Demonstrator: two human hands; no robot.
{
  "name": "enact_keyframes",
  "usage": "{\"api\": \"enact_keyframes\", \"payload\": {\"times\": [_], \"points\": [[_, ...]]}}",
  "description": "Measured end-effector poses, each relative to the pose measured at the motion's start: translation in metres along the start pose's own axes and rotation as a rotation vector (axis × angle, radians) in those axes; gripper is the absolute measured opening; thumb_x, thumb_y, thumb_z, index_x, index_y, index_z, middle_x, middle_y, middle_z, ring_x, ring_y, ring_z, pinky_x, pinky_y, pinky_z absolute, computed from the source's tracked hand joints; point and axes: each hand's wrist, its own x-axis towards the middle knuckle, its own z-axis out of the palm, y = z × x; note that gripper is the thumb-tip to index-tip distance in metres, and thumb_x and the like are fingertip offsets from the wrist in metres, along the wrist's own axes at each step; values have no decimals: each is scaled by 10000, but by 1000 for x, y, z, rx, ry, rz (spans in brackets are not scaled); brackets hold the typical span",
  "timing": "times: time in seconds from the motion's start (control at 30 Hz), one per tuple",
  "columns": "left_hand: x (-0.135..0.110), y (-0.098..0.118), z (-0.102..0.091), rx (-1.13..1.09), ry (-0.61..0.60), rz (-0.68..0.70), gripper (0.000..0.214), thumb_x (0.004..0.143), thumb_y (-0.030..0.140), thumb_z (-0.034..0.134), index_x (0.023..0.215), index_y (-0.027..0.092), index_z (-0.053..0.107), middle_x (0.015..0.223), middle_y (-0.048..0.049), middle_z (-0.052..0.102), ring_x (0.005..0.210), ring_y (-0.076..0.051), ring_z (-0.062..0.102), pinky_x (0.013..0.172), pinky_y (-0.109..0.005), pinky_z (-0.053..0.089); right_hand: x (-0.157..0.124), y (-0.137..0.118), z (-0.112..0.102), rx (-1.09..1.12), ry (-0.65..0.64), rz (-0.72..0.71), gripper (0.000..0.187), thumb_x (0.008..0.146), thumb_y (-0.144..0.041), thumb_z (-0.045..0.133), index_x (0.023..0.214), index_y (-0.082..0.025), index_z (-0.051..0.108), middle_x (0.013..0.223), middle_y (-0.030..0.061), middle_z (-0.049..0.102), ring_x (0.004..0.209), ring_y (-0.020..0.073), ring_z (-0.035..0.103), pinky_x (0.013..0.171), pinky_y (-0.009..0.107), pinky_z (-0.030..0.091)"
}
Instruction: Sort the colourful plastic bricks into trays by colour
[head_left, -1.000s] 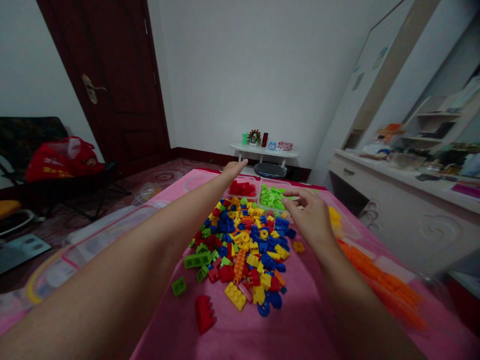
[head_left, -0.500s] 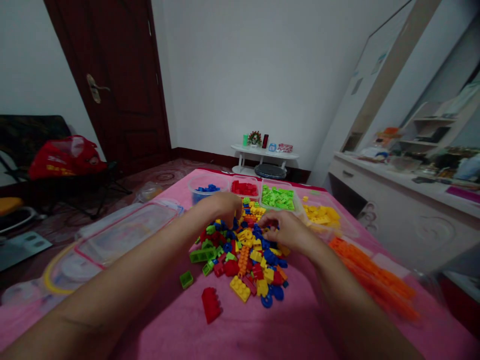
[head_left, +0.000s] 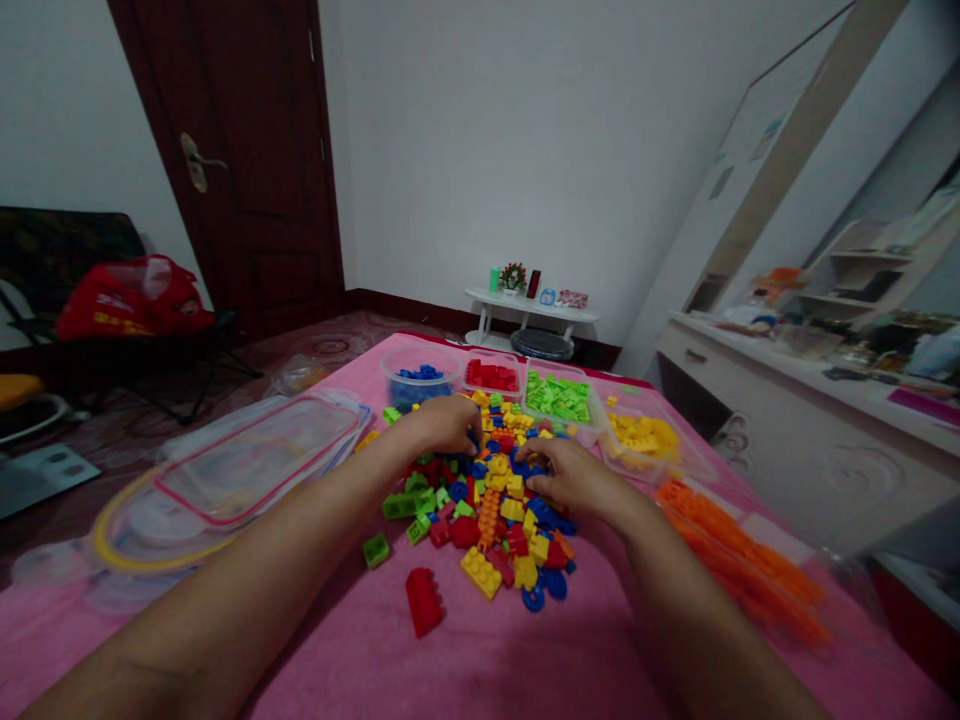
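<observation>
A heap of mixed toy bricks in red, blue, yellow, green and orange lies on the pink cloth. My left hand rests on the heap's far left side, fingers curled down into the bricks. My right hand lies on the heap's right side, fingers bent among blue and yellow pieces. What either hand grips is hidden. Behind the heap stand a tub of blue bricks, a tub of red bricks, a tub of green bricks and a tub of yellow bricks.
Orange bricks lie in a clear container at the right. Stacked clear lids sit at the left. A lone red brick and a green brick lie near me. A white cabinet stands to the right, a dark door behind.
My left hand pulled back from the far tubs onto the heap. My right hand dropped from above the green tub down into the bricks. The view tilted slightly.
</observation>
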Motion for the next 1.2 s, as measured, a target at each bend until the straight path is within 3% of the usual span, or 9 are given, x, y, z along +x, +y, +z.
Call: {"api": "enact_keyframes", "payload": {"times": [0.13, 0.3, 0.4, 0.57, 0.67, 0.8, 0.9, 1.0, 1.2], "points": [[5, 6, 3, -196, 15, -58, 40, 619, 200, 631, 616, 170, 657, 512, 16, 561, 469, -90, 445, 440, -188, 263, 1, -2, 3, -56, 72, -10, 329, 687, -144, 570, 980, -248, 677, 953, 21, 680, 859, 176, 610, 721, 259, 422], [9, 22, 12, -1012, -26, -355, 167, 743, 277, 508, 651, 139, 526, 539, -2, 533, 455, -95, 491, 400, -174, 341, 5, -1, -9, -22, 157, -3, 176, 697, -138, 522, 722, -186, 689, 733, 18, 673, 682, 150, 586, 613, 239, 402], [11, 28, 19, -1394, -162, -504, 229, 796, 338, 472, 773, 120, 537, 645, -54, 585, 506, -113, 561, 368, -152, 357, 4, -13, -20, 85, 391, 6, 193, 718, -194, 549, 834, -183, 703, 806, 32, 686, 682, 152, 576, 624, 254, 419], [10, 33, 25, -1622, -318, -495, 365, 789, 487, 522, 872, 131, 538, 720, -82, 606, 566, -144, 600, 356, -141, 365, 1, -35, -25, 300, 591, -115, 315, 745, -251, 568, 1041, -191, 656, 994, 57, 660, 644, 125, 564, 591, 249, 435], [9, 30, 22, -1475, -212, -441, 302, 748, 425, 606, 788, 129, 562, 628, -21, 558, 446, -63, 471, 331, -107, 213, 1, -31, -23, 200, 578, -64, 167, 737, -220, 570, 851, -180, 685, 829, 37, 668, 631, 131, 550, 592, 250, 418], [4, 15, 2, -780, -27, -200, 199, 629, 298, 722, 657, 126, 626, 539, 21, 542, 447, -46, 400, 400, -149, 239, 2, -15, -7, -11, 218, 15, 267, 662, -130, 600, 893, -211, 705, 828, 29, 672, 717, 162, 580, 648, 264, 416], [-3, 3, -12, -287, -127, -62, 176, 519, 238, 775, 659, 158, 704, 587, 12, 631, 532, -91, 491, 490, -180, 323, 4, -7, 12, -131, 123, -9, 393, 651, -79, 568, 993, -230, 692, 960, 50, 661, 866, 185, 590, 732, 272, 414], [-7, -1, -13, -75, -247, -27, 228, 445, 219, 799, 663, 212, 730, 620, 22, 670, 543, -112, 522, 518, -195, 340, 7, -6, 21, -144, 148, -7, 321, 681, -88, 540, 935, -207, 695, 969, 58, 655, 888, 179, 586, 749, 262, 407], [-7, 8, 0, 240, -263, -94, 204, 498, 250, 761, 701, 232, 746, 621, 9, 669, 526, -121, 514, 522, -217, 327, 0, -13, -15, -207, 103, 74, 231, 699, -175, 545, 861, -215, 704, 841, 31, 674, 742, 164, 586, 623, 248, 373]]}}
